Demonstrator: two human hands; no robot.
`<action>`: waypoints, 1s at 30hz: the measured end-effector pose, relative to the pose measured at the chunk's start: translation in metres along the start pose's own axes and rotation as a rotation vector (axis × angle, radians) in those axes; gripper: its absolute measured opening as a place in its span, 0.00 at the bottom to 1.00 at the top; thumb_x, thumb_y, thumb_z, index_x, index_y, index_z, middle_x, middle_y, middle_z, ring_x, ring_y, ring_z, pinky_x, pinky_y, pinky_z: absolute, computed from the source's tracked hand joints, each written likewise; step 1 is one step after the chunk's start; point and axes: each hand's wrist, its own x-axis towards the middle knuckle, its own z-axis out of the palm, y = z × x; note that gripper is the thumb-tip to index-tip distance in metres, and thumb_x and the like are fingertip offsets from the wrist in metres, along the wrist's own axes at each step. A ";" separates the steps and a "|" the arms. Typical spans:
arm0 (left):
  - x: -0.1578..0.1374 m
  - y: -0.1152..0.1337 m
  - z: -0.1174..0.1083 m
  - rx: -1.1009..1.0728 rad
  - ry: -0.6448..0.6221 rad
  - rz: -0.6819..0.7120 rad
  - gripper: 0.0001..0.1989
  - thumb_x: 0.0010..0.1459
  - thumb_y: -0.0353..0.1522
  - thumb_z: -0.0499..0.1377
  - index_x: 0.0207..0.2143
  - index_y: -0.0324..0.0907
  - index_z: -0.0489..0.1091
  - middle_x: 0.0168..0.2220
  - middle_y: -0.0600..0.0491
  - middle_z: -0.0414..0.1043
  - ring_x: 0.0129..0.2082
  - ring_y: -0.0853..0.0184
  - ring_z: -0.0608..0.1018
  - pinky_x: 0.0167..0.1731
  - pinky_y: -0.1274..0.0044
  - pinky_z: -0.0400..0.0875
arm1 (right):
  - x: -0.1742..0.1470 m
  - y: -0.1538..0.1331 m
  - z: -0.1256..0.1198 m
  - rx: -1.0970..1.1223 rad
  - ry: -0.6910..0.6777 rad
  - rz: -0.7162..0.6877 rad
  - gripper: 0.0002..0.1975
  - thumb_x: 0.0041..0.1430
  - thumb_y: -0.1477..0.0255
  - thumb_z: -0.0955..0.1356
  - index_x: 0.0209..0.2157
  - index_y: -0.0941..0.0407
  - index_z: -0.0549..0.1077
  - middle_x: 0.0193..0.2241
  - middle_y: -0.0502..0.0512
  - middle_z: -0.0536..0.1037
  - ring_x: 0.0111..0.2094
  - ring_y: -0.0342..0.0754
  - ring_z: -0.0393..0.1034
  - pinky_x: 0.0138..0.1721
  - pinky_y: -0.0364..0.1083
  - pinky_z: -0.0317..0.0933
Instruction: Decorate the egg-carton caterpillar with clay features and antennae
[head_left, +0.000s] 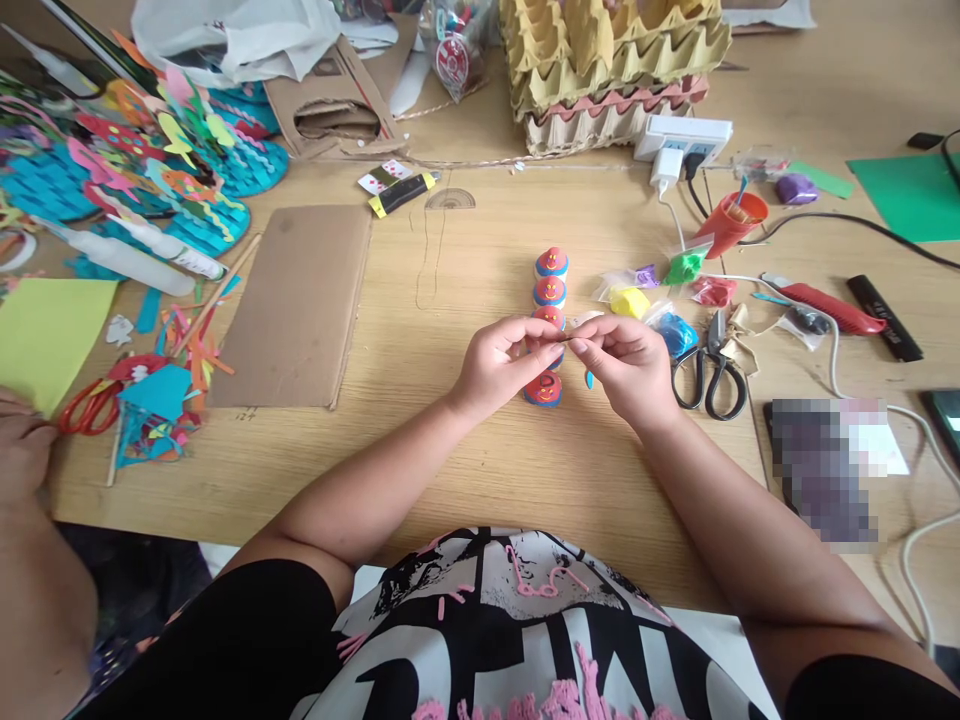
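My left hand (499,362) and my right hand (630,368) meet at the fingertips above a column of small clay figures. Both pinch a tiny dark strip (567,337), too small to make out well. The figures have red faces, yellow features and blue bases; the rearmost figure (551,263) is in full view, while my fingers partly cover the middle ones. On the nearest figure (543,390) a dark ring sits on top. A blue tool tip (589,379) shows beneath my right hand. Bags of yellow clay (628,302) and blue clay (679,334) lie to the right.
Black-handled scissors (711,372) lie right of my right hand. Behind them are an orange cup (731,225), a power strip (686,135) and stacked egg trays (615,75). Cardboard (292,305) and paper scraps lie left. Another person's hand (22,445) rests at the left edge.
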 end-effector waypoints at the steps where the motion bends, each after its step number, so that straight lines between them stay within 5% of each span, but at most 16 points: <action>1: 0.000 0.000 0.000 0.004 0.009 0.010 0.14 0.59 0.43 0.72 0.38 0.42 0.81 0.36 0.51 0.84 0.33 0.71 0.82 0.37 0.77 0.80 | 0.000 0.000 0.000 0.007 -0.003 -0.008 0.14 0.55 0.59 0.81 0.32 0.54 0.82 0.25 0.50 0.79 0.24 0.40 0.68 0.25 0.41 0.64; 13: 0.001 0.002 -0.002 0.031 0.046 0.045 0.11 0.60 0.40 0.71 0.37 0.42 0.83 0.35 0.52 0.84 0.33 0.71 0.83 0.37 0.79 0.78 | -0.001 0.000 -0.005 -0.083 -0.057 0.014 0.16 0.59 0.57 0.78 0.33 0.56 0.80 0.27 0.50 0.78 0.25 0.40 0.66 0.26 0.42 0.61; 23: 0.003 0.006 -0.003 0.015 0.090 0.027 0.14 0.61 0.43 0.70 0.37 0.41 0.82 0.36 0.51 0.85 0.35 0.70 0.83 0.39 0.78 0.78 | 0.005 0.006 -0.007 0.175 -0.187 0.161 0.21 0.60 0.54 0.77 0.48 0.53 0.77 0.25 0.45 0.71 0.23 0.39 0.57 0.24 0.42 0.56; 30: 0.002 0.008 -0.002 0.046 0.103 0.034 0.14 0.62 0.43 0.69 0.36 0.41 0.81 0.34 0.52 0.85 0.34 0.70 0.84 0.37 0.78 0.77 | 0.005 0.001 -0.003 0.110 -0.200 0.146 0.17 0.59 0.58 0.78 0.34 0.56 0.76 0.26 0.46 0.72 0.24 0.38 0.59 0.27 0.41 0.59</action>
